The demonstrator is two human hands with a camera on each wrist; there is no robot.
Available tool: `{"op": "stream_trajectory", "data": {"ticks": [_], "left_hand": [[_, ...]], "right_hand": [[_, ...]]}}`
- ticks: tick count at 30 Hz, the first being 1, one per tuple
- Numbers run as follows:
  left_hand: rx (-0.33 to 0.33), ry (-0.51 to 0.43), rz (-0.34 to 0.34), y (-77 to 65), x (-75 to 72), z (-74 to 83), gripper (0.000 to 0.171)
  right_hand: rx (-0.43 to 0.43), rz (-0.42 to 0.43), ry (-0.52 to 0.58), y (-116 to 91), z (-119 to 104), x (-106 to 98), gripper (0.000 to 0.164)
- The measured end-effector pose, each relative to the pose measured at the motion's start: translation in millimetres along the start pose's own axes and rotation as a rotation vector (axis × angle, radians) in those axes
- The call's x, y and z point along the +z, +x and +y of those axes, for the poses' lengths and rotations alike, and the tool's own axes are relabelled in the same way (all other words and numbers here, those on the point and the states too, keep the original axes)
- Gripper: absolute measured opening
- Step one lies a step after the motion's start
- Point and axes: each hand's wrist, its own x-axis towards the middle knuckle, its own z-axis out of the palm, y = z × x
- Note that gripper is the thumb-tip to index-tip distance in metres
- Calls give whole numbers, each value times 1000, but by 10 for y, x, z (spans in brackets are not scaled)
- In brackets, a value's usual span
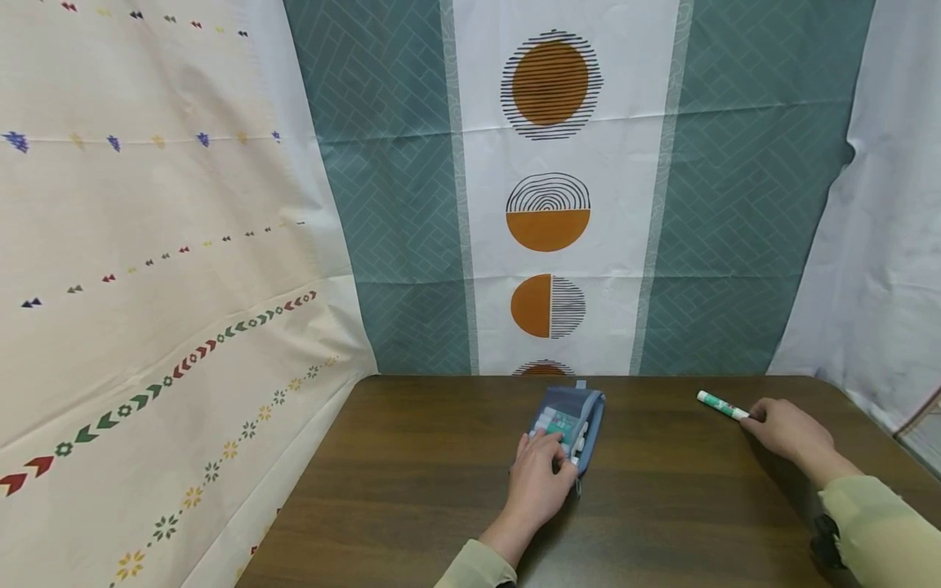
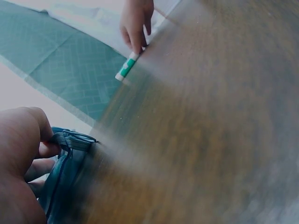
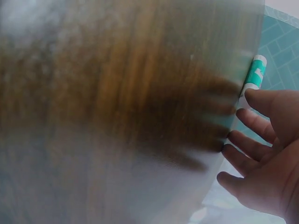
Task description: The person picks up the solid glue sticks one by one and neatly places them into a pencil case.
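Observation:
In the head view a blue zippered pencil pouch point(image 1: 594, 408) lies near the table's back edge, its see-through front showing white and green contents. My left hand point(image 1: 540, 478) holds the near part of the pouch, fingers on its front and thumb at its right side. The left wrist view shows the zip edge of the pouch point(image 2: 70, 144) by the thumb. Over at the right, a white and green marker point(image 1: 720, 405) lies on the wood. My right hand point(image 1: 788, 429) pinches its near end at the fingertips; the other fingers point(image 3: 250, 144) are spread loosely.
A dark brown wooden table point(image 1: 412, 506) carries everything. Behind it hangs a green and white curtain point(image 1: 397, 204) with orange circles. A cream patterned cloth point(image 1: 147, 327) runs along the left side, and white cloth point(image 1: 889, 286) hangs at the right.

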Motion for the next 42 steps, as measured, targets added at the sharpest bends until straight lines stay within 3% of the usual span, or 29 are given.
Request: {"op": "stream_trajectory", "data": {"ticks": [17, 30, 42], "left_hand": [[13, 6, 11, -4, 2, 3, 26], [13, -2, 10, -8, -18, 21, 27], [17, -9, 7, -8, -18, 14, 27]], "right_hand": [[-27, 61, 7, -44, -4, 26, 31], [-12, 84, 42, -29, 49, 51, 38], [-45, 129, 56, -132, -201, -5, 35]]}}
